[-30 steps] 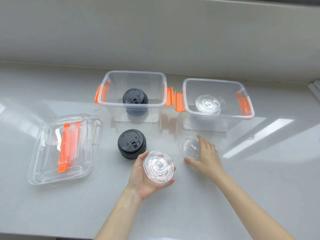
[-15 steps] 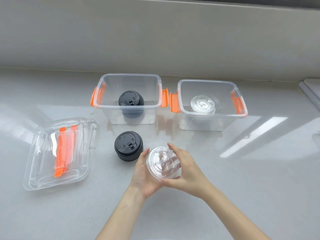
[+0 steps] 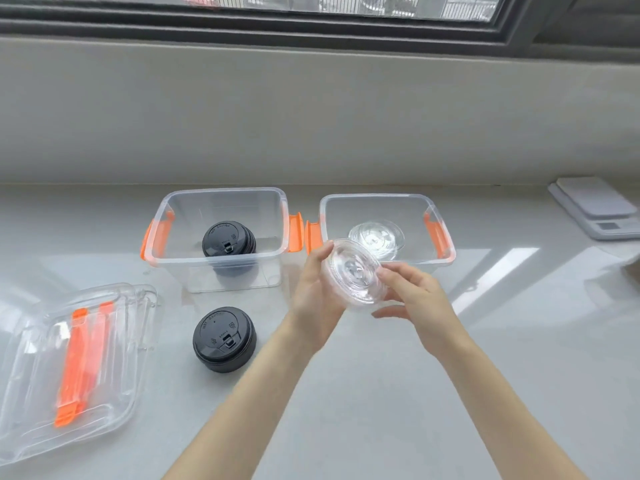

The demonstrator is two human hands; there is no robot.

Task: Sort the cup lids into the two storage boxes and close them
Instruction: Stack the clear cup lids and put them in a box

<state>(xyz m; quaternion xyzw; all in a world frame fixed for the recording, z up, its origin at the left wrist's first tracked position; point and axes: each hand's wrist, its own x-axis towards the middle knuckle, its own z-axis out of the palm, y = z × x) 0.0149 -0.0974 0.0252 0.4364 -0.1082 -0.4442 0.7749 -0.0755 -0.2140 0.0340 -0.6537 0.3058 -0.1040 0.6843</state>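
Two clear storage boxes with orange latches stand open side by side. The left box (image 3: 162,261) holds a stack of black cup lids (image 3: 227,239). The right box (image 3: 446,261) holds clear lids (image 3: 379,233). Both hands hold a stack of clear lids (image 3: 353,270) tilted in the air, just in front of the right box's near left corner. My left hand (image 3: 315,292) cups it from the left and my right hand (image 3: 414,289) pinches its right edge. Another stack of black lids (image 3: 223,337) stands on the counter in front of the left box.
Two clear box covers with orange handles (image 3: 72,358) lie stacked at the left on the white counter. A small white kitchen scale (image 3: 599,209) sits at the far right by the wall. A window sill and frame run along the back.
My right hand picked a clear lid off the counter and joined it to the one in my left hand. Both hands then rose toward the right box.
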